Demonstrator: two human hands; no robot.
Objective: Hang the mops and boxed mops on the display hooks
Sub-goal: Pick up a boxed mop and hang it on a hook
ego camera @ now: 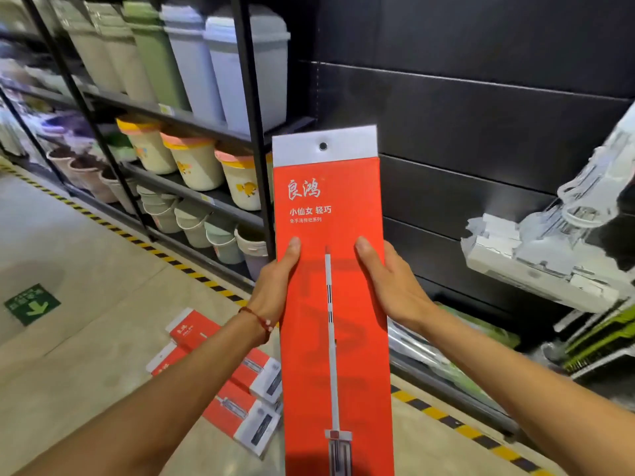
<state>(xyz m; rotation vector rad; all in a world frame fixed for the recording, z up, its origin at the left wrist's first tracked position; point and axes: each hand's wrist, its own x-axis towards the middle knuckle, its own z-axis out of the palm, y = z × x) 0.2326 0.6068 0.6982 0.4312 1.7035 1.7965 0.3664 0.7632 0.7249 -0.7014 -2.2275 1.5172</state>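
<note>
As hands (276, 286) (391, 286) grip, boxed mop (330, 201) (bottom cropped)

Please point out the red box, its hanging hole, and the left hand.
red box (354, 201): head view, red front face.
hanging hole (323, 146): head view, its centre.
left hand (275, 286): head view, thumb base.

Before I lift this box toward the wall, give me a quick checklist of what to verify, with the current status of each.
1. Grip: left hand and right hand hold the red boxed mop by its side edges, thumbs on the front: ok.
2. Orientation: box upright, white tab on top: ok.
3. Opening: the hang hole in the tab is unobstructed: ok.
4. Target: free hook on the dark wall panel, none visible: cannot tell.
5. Clearance: wrapped mops on the right stand apart from the box: ok.
</note>
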